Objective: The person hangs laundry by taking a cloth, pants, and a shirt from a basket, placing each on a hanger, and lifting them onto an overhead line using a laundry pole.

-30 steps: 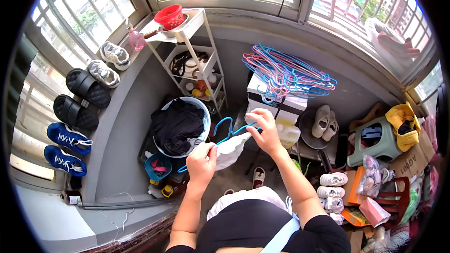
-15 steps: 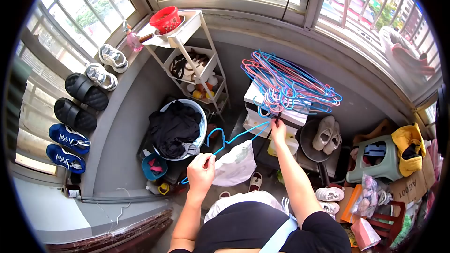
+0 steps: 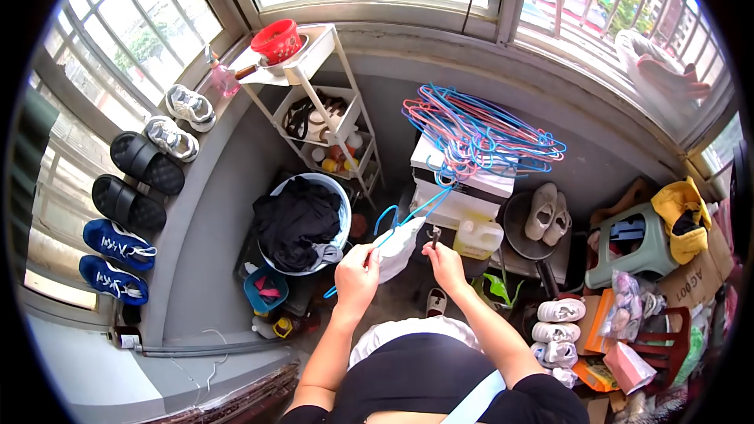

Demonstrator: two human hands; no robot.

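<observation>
My left hand (image 3: pixel 356 273) is closed around a blue clothes hanger (image 3: pixel 425 207) and pinches a piece of white cloth (image 3: pixel 399 250) hanging at it. The hanger slants up and away to the right, its far end reaching toward the hanger pile. Close by on the right, my right hand (image 3: pixel 448 268) is closed on a thin dark thing with a pale, shiny tip (image 3: pixel 435 235); its kind is unclear. Beyond both hands, a heap of blue and pink hangers (image 3: pixel 479 137) lies on a white box (image 3: pixel 448 206). A tub (image 3: pixel 343 220) holding dark clothes (image 3: pixel 294 220) stands to the left.
A white shelf rack (image 3: pixel 345 71) carries a red pot (image 3: pixel 276 41). Shoes and black slippers (image 3: pixel 129 202) line the left ledge. On the right are a yellowish jug (image 3: pixel 477 237), a pan with pale shoes (image 3: pixel 542 216), a green stool (image 3: pixel 628 247) and several white shoes (image 3: pixel 559 331).
My right hand has come back from the hanger pile toward my body, near my left hand. The left hand has shifted right and slightly up with the hanger and white cloth. The view has shifted slightly.
</observation>
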